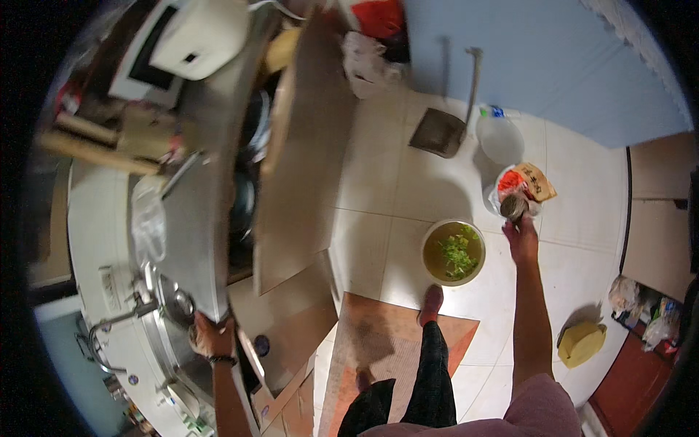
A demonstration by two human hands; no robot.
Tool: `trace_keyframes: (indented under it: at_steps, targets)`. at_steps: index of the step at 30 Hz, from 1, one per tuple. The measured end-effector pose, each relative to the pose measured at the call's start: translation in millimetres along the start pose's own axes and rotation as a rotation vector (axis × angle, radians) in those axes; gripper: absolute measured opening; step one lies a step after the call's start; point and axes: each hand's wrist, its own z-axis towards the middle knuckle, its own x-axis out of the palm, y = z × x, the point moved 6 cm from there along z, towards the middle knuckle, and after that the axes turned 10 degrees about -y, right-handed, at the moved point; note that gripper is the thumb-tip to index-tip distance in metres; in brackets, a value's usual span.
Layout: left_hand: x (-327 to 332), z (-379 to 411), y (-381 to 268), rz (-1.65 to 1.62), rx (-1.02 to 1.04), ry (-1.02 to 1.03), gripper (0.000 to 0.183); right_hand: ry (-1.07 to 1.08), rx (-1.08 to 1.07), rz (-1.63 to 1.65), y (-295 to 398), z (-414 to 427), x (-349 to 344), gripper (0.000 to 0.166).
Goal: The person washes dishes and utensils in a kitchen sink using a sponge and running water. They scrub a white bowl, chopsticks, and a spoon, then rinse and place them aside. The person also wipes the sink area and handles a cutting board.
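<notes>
My right hand (pixel 521 237) reaches forward over a small waste bin (pixel 489 201) and holds a round, brownish-grey object (pixel 513 207) at its fingertips. Blur hides what exactly it is. Inside the bin are red plastic and a tan paper packet (pixel 538 182) that bears writing and sticks out over the rim. My left hand (pixel 214 334) is at the front edge of a stainless steel sink (pixel 164 333). Something pale shows beside its fingers, too blurred to tell whether it is held. Between my hands, a bucket (pixel 425 257) of cloudy liquid with floating green leaves stands on the floor.
A cabinet door (pixel 306 142) hangs open below the metal counter (pixel 199 218). A dustpan (pixel 438 133) and a translucent container (pixel 501 141) stand near the blue surface (pixel 524 60). My feet are by an orange mat (pixel 338 377). A yellow object (pixel 581 344) lies on the right.
</notes>
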Motion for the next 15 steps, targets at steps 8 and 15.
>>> trace_keyframes:
  at_steps: [8, 15]
  targets:
    - [-5.7, 10.2, 16.7, -0.076, -0.084, 0.103, 0.098, 0.452, -0.292, -0.720, -134.2, -263.8, 121.5, 0.011]
    - [-30.6, -14.1, 80.7, -0.639, 0.012, 0.256, 0.058, 0.900, -0.014, -0.868, -197.1, -551.5, 275.4, 0.020]
